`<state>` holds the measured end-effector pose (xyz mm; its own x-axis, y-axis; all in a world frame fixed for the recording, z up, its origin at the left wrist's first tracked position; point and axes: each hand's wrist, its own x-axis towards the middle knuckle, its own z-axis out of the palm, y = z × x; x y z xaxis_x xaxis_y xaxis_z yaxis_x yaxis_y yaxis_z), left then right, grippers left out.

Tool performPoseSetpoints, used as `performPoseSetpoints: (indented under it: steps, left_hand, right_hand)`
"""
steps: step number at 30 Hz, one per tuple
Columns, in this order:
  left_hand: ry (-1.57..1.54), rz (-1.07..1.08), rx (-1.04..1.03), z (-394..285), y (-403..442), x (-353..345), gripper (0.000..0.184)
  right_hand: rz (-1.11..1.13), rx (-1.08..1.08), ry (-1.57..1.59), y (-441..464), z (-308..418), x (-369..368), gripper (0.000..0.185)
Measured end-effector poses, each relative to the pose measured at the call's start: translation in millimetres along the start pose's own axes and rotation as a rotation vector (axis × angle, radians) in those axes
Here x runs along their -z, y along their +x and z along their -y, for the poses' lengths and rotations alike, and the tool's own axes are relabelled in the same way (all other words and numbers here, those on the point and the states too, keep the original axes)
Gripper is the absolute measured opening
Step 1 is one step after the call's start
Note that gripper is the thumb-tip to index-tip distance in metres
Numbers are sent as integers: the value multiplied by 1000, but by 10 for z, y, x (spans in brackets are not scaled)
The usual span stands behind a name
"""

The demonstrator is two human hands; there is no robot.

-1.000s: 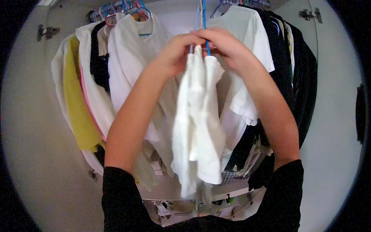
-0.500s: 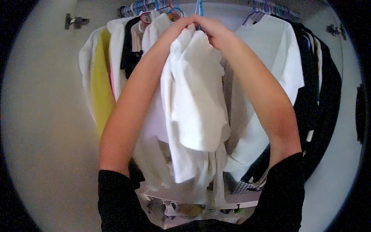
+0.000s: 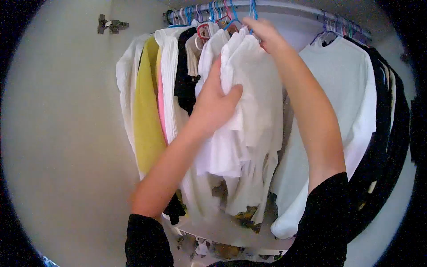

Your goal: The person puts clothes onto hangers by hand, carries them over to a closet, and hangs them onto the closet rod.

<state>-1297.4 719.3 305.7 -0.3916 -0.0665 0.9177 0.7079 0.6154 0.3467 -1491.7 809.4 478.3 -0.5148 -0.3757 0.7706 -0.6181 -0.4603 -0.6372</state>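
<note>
A white garment hangs from a blue hanger near the middle of the closet rod. My right hand is up at the garment's neck, its fingers closed around the base of the hanger. Lower down, my left hand lies against the garment's left side, with its thumb spread over the front and its other fingers partly hidden by the cloth.
Left of my hands hang a yellow garment, a black one and several white ones. To the right are a pale long-sleeved top and dark clothes. A shelf runs below.
My left hand has left the hanger and come down to the garment's side. My right hand stays at the hanger. The view has shifted left, and more of the rod shows.
</note>
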Motion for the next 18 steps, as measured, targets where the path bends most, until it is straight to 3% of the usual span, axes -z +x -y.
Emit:
performPoseSetpoints:
  steps: [3, 10, 13, 16, 18]
  left_hand:
    - [-18, -7, -21, -129, -8, -84, 76]
    - [131, -67, -137, -130, -64, -80, 71]
    - [26, 0, -68, -108, -50, -17, 74]
    - [177, -14, -55, 24, 23, -119, 76]
    - [150, -26, 61, -54, -33, -113, 78]
  right_hand:
    - [-25, 53, -177, 412, 126, 91, 34]
    - [2, 48, -85, 361, 228, -176, 35]
    - [-31, 34, -7, 440, 143, -196, 36]
    - [-88, 20, -17, 634, -130, -36, 39]
    - [-97, 3, -64, 717, -255, -14, 44]
